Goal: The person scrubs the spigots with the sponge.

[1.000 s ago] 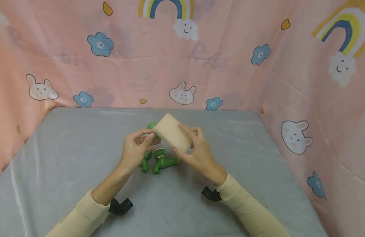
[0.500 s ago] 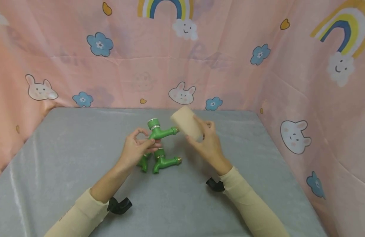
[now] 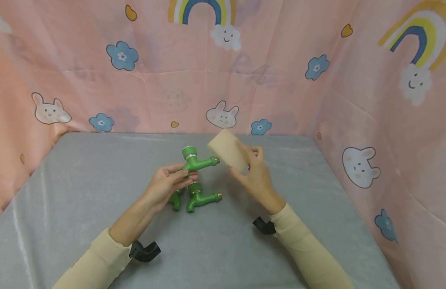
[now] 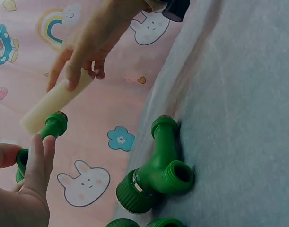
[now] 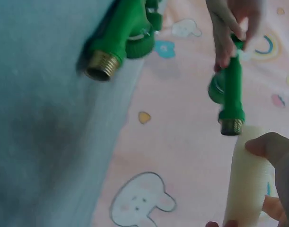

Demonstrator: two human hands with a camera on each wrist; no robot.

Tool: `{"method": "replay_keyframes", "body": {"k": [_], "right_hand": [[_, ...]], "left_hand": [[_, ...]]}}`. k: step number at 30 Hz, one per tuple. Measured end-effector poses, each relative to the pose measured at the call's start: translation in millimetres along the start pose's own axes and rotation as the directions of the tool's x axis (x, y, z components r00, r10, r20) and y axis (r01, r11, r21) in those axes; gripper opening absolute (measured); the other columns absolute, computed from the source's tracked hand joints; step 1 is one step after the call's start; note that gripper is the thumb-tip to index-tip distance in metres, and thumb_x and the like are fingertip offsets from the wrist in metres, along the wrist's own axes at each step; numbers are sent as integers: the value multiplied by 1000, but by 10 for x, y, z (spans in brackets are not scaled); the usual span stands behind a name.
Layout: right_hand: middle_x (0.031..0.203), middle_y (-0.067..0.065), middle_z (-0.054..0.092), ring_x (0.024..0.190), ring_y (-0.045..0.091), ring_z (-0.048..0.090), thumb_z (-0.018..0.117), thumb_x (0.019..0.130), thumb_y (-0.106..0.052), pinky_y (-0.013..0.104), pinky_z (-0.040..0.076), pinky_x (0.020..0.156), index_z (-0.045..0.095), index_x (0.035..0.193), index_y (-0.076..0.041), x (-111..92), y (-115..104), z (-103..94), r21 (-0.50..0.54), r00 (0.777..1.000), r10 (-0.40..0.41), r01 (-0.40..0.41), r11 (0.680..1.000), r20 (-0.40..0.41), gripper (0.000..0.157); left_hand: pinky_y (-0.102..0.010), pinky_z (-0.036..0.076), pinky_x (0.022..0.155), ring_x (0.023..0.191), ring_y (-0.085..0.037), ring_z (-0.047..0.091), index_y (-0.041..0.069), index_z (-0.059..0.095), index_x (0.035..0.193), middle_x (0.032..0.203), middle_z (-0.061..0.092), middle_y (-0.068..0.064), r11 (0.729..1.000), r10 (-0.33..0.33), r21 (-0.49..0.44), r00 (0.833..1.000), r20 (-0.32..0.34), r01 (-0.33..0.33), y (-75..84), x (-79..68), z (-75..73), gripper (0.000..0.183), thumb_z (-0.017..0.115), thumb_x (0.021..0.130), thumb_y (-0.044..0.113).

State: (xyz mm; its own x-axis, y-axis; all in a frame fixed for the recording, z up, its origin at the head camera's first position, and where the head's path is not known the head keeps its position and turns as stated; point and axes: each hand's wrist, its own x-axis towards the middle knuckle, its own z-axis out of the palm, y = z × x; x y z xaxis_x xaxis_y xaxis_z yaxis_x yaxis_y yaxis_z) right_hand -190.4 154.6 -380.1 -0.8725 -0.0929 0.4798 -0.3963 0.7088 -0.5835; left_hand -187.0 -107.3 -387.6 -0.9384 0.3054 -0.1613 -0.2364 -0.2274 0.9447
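Observation:
My left hand [image 3: 158,188] holds a green tap [image 3: 201,163] above the table, its thumb and fingers pinching the spout end. The tap's ribbed cap points up and its brass threaded end points right. In my right hand [image 3: 258,181] is a cream, sponge-like block [image 3: 226,147], gripped between thumb and fingers. The block is tilted, just right of the threaded end. In the right wrist view, the block [image 5: 246,182] overlaps the area right below the brass thread [image 5: 231,126]. A second green tap [image 3: 203,198] lies on the table below the left hand.
Another green tap [image 3: 176,199] lies left of the second one, partly hidden by the left hand. The grey cloth-covered table [image 3: 215,249] meets a pink patterned curtain [image 3: 154,92] at its back edge. A black wrist mount [image 3: 145,251] sticks out from the left sleeve.
The cream block has moved right and away from the held tap, uncovering it, then stayed nearly still. My left index finger, raised half a second ago, has come down against the tap.

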Motion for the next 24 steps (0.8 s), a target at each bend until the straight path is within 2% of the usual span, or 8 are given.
{"method": "replay_keyframes", "body": {"k": [2, 4, 8, 10, 13, 18, 21, 24], "right_hand": [[125, 21, 45, 82, 34, 56, 83, 82, -17, 32, 46, 66, 50, 150, -20, -8, -16, -24, 3, 999, -37, 37, 999, -6, 75], [122, 21, 46, 83, 32, 57, 85, 80, -18, 32, 49, 66, 52, 148, -19, -28, -61, -28, 0, 993, -121, 121, 993, 14, 75], [117, 18, 48, 87, 29, 58, 85, 78, -17, 31, 53, 64, 53, 146, -18, -72, -113, 13, -31, 961, -260, 264, 964, 98, 75], [116, 17, 47, 89, 29, 57, 85, 78, -13, 32, 53, 64, 54, 145, -20, -76, -87, 27, -49, 960, -253, 260, 964, 118, 75], [120, 18, 46, 92, 32, 58, 85, 77, -7, 36, 54, 65, 54, 146, -21, -59, 3, 0, -66, 975, -177, 187, 980, 132, 76], [125, 20, 45, 97, 35, 57, 83, 79, -6, 44, 57, 69, 54, 146, -22, 5, 81, -167, -102, 983, -96, 113, 988, 160, 75], [125, 19, 45, 98, 34, 55, 85, 79, -9, 42, 56, 71, 54, 146, -23, 23, 21, -221, -96, 975, -146, 164, 982, 169, 74], [126, 20, 46, 96, 32, 54, 86, 80, -14, 36, 52, 69, 53, 147, -24, 8, -47, -190, -54, 949, -230, 247, 968, 214, 75]], "left_hand": [[-19, 58, 87, 91, -5, 75, -11, 40, 147, 121, 71, -22, 999, 16, 49, 1000, -11, -15, -6, 5, 0, 47, 50, 103, 1], [-21, 59, 87, 91, -4, 75, -10, 42, 146, 123, 69, -26, 995, 37, 91, 999, -20, -35, -5, 5, 5, 45, 51, 103, 3], [-26, 60, 89, 92, -4, 75, -8, 47, 144, 126, 66, -29, 981, 73, 181, 997, -22, -68, 1, 1, 16, 43, 53, 104, 6], [-27, 60, 89, 93, -7, 75, -8, 49, 143, 122, 70, -25, 974, 80, 216, 996, -28, -72, -1, 1, 20, 42, 54, 104, 7], [-26, 60, 87, 92, -9, 75, -10, 49, 141, 113, 74, -21, 964, 101, 251, 994, -38, -89, -15, 3, 22, 41, 55, 103, 4], [-22, 61, 82, 88, -10, 75, -13, 51, 138, 110, 73, -27, 935, 174, 320, 984, -33, -154, -45, 17, 32, 38, 52, 103, 0], [-27, 62, 85, 90, -15, 75, -12, 53, 137, 110, 72, -27, 913, 197, 367, 980, -17, -178, -38, 9, 39, 36, 52, 103, 0], [-35, 61, 90, 96, -19, 75, -11, 52, 139, 115, 71, -28, 900, 171, 399, 984, 50, -176, -29, -3, 38, 38, 52, 104, 3]]}}
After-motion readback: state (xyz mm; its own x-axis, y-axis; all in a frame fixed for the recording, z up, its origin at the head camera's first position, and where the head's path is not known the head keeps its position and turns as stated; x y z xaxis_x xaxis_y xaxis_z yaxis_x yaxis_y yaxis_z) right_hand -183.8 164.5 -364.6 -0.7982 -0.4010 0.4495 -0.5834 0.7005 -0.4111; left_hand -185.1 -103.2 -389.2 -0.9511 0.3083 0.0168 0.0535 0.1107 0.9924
